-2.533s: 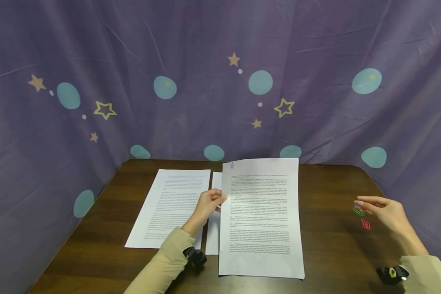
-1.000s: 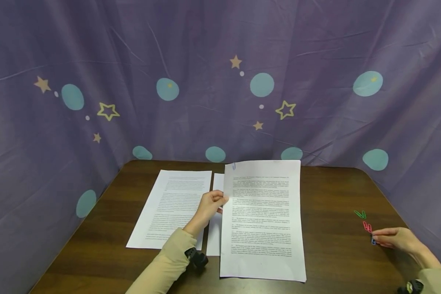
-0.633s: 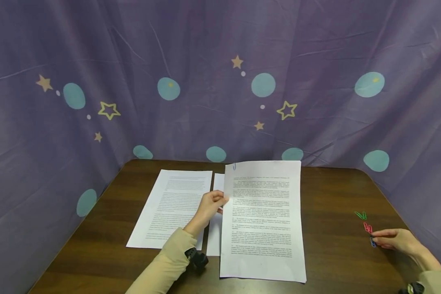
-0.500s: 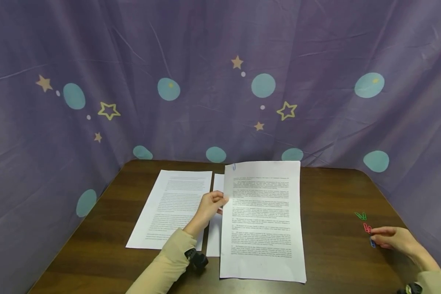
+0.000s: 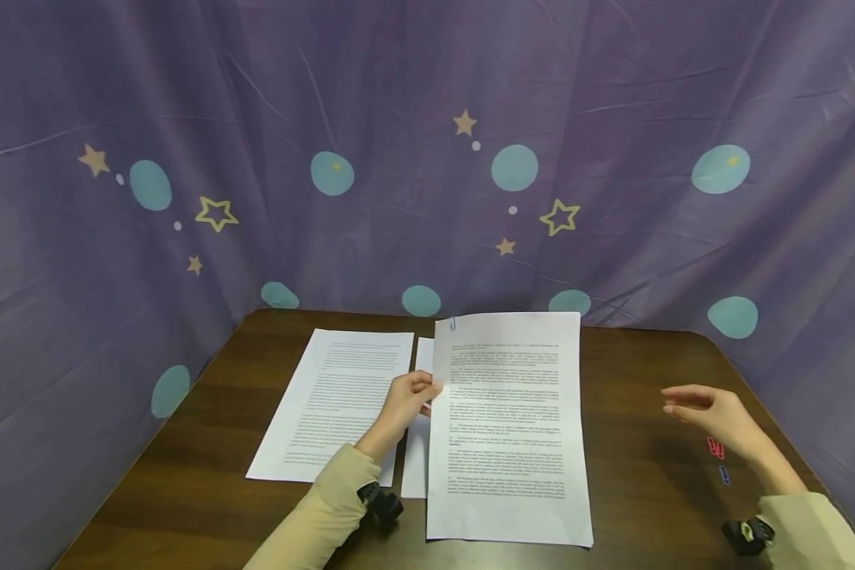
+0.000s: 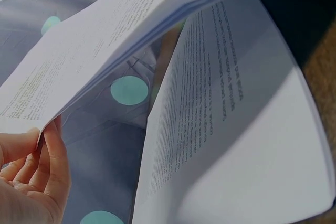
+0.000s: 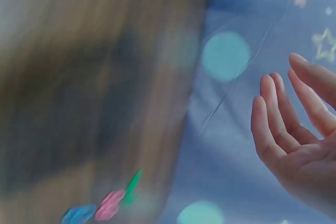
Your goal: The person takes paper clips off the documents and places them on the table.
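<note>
My left hand (image 5: pixel 402 402) pinches the left edge of a clipped stack of printed paper (image 5: pixel 507 427), thumb in front and fingers behind. A pale blue paper clip (image 5: pixel 452 323) sits on the stack's top left corner. In the left wrist view the several sheets (image 6: pixel 152 35) show as layers along the edge. My right hand (image 5: pixel 720 418) is raised above the table's right side, fingers apart from the thumb, holding nothing. Red paper clips (image 5: pixel 716 448) and a blue paper clip (image 5: pixel 724 475) lie below it. Green paper clips (image 7: pixel 131 188) appear in the right wrist view but are hidden in the head view.
Another printed sheet or stack (image 5: pixel 335 404) lies flat at the left of the brown table (image 5: pixel 641 507). Between it and the held stack, a strip of white paper (image 5: pixel 415 467) shows, mostly covered. A purple patterned curtain (image 5: pixel 399 103) hangs behind the table.
My right hand first lowered a blue paper clip to the table beside the red ones, then let go and rose leftward. My left hand keeps its pinch on the paper stack, nearly still.
</note>
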Demonstrator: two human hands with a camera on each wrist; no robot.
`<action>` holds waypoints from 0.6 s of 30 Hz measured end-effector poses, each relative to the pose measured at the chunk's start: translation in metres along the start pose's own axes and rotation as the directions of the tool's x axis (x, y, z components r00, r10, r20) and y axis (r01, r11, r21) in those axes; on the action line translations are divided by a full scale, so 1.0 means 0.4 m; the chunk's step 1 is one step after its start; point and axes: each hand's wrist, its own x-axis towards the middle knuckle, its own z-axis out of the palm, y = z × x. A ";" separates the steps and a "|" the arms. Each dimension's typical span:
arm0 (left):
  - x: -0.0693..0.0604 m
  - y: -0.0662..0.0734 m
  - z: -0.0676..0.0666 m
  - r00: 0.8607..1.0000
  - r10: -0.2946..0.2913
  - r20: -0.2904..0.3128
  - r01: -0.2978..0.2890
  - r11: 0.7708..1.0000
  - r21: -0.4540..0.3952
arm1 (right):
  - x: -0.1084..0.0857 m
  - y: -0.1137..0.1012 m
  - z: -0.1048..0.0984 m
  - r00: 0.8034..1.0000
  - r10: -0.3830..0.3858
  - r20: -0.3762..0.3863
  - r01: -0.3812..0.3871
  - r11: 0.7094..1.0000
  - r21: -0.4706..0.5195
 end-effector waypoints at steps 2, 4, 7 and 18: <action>0.000 0.000 0.000 1.000 0.002 -0.001 -0.002 1.000 0.004 | 0.016 -0.036 0.016 0.999 -0.027 -0.016 0.027 0.999 -0.022; -0.001 0.002 0.000 1.000 0.001 -0.001 -0.001 1.000 0.006 | 0.032 -0.070 0.032 0.998 -0.055 -0.031 0.054 0.998 -0.044; 0.002 -0.002 0.001 1.000 -0.006 0.000 0.006 1.000 0.005 | 0.054 -0.117 0.058 0.994 -0.100 -0.040 0.098 0.994 -0.056; 0.037 -0.066 -0.004 1.000 -0.014 -0.008 0.014 1.000 -0.017 | 0.124 -0.257 0.136 0.974 -0.226 -0.024 0.227 0.971 0.074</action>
